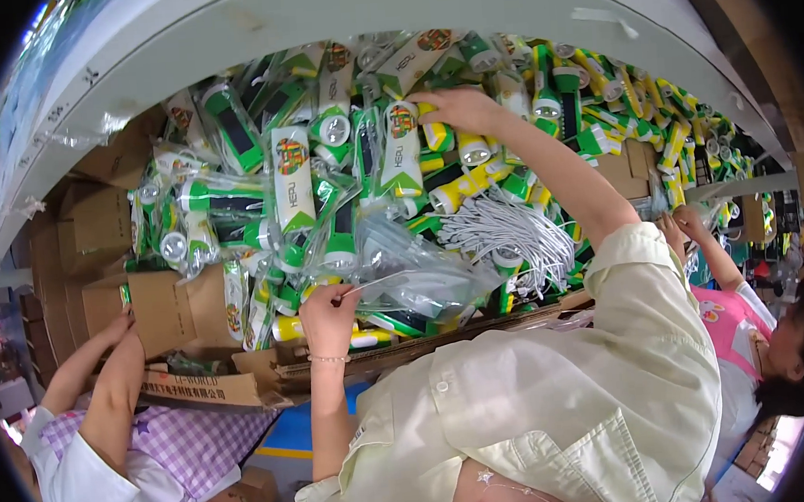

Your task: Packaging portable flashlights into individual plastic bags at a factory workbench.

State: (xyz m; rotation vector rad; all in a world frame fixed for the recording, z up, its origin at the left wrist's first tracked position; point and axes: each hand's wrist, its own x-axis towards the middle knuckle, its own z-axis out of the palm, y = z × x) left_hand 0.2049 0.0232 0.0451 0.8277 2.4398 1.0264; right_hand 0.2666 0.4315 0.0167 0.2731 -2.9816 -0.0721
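My left hand (328,320) is closed near the front edge of the heap, pinching one end of what looks like a thin white cable (381,282). The cable lies across a pile of clear plastic bags (422,266). Farther back, my right hand (463,112) is stretched over the heap, its fingers curled on a yellow and green flashlight (435,135). A bundle of thin white cables (513,239) rests below my right forearm. Around both hands lie many flashlights, some in clear bags, such as a white and green one (294,179).
An overhead grey beam (330,18) arches across the far side. Cardboard boxes (159,315) stand at the left, where a co-worker's hands (120,328) are. Another co-worker's hands (685,226) are at the right. Loose flashlights (624,95) fill the far right.
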